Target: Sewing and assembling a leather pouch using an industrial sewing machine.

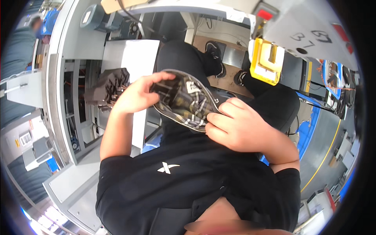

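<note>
A dark zip pouch point(182, 98) is held above my lap with its mouth spread wide, showing a plaid lining and a pale label inside. My left hand point(139, 93) grips the pouch's left rim, its fingertips over the edge. At the opposite end, my right hand point(237, 126) has its fingers curled around the rim by the zipper. The inside of the pouch looks empty, though its left part lies in shadow.
Left of me, dark folded fabric pieces point(107, 88) lie in a pile by a white panel point(137, 58). A machine point(301, 35) with a yellow part point(268, 62) stands at front right. A grey motor point(96, 17) sits far left. Another person point(17, 51) is at the left edge.
</note>
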`<state>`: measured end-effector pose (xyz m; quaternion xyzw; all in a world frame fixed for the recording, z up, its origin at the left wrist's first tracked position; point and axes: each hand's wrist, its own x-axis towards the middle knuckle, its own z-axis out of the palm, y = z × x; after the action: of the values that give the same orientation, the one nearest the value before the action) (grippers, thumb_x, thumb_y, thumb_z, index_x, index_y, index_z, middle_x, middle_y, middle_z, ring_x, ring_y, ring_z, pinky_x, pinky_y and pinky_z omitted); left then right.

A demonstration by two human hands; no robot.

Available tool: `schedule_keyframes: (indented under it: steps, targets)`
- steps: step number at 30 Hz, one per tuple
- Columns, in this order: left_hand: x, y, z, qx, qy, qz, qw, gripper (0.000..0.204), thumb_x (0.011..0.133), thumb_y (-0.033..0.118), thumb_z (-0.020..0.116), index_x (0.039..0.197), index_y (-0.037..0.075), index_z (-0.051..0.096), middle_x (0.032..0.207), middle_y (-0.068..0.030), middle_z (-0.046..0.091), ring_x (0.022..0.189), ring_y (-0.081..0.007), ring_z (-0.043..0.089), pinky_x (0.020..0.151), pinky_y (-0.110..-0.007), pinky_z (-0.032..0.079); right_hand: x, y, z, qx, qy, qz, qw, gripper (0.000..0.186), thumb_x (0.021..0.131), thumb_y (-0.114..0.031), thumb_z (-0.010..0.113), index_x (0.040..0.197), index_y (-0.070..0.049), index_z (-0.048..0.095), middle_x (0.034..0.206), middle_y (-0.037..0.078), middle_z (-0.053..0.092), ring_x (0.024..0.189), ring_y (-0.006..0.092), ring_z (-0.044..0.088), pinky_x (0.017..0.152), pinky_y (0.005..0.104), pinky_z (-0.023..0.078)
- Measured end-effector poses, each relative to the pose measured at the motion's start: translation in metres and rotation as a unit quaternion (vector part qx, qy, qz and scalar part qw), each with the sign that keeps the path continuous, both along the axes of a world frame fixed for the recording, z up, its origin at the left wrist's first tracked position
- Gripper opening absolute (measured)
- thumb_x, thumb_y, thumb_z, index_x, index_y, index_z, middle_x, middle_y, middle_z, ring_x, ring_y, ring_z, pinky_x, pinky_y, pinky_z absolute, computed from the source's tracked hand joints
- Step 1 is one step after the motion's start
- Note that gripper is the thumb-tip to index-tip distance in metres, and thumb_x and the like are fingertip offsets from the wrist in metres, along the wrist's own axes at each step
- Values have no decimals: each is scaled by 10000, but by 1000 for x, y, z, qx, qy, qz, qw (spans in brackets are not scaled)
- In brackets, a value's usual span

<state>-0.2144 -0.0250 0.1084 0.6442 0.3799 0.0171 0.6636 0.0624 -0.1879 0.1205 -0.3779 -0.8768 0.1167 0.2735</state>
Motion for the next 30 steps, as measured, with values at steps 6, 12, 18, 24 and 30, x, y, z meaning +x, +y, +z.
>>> schedule_keyframes:
  steps: [6,12,18,24,30]
  targets:
    - [8,0,25,-123,-148,83,978,755,630,-119,489,1382,-103,554,1311,-182,657,1238,-241,632,1100,-336,461,4,0,48,102,85,-34,991,225,677,-115,751,888,-73,685,830,21,598,671,161,540,620,308,463]
    - [13,-6,25,-127,-200,65,969,780,608,-103,516,1388,-123,537,1314,-199,649,1242,-261,635,1113,-346,459,4,-6,57,135,108,-42,984,304,685,-234,860,867,-36,718,765,68,627,592,183,434,499,350,327]
    - [16,-6,28,-164,-198,75,964,733,635,-88,567,1367,-120,551,1316,-199,645,1201,-252,655,1079,-344,489,7,-7,58,134,65,-56,987,188,657,-156,785,813,-102,696,778,-13,593,639,149,463,605,321,409]
    - [26,-13,28,-148,-176,130,964,555,840,-40,659,1378,-98,540,1259,-182,672,1122,-216,685,1015,-326,526,12,-2,65,60,25,-57,996,274,655,-290,799,809,-90,694,756,-5,577,688,183,487,633,348,428]
    - [40,-30,31,-182,-232,159,942,512,916,-50,578,1420,-91,501,1253,-164,677,1126,-200,678,1002,-320,521,6,0,88,-33,-93,-147,984,440,772,-463,770,850,-34,712,832,79,677,910,316,663,760,498,534]
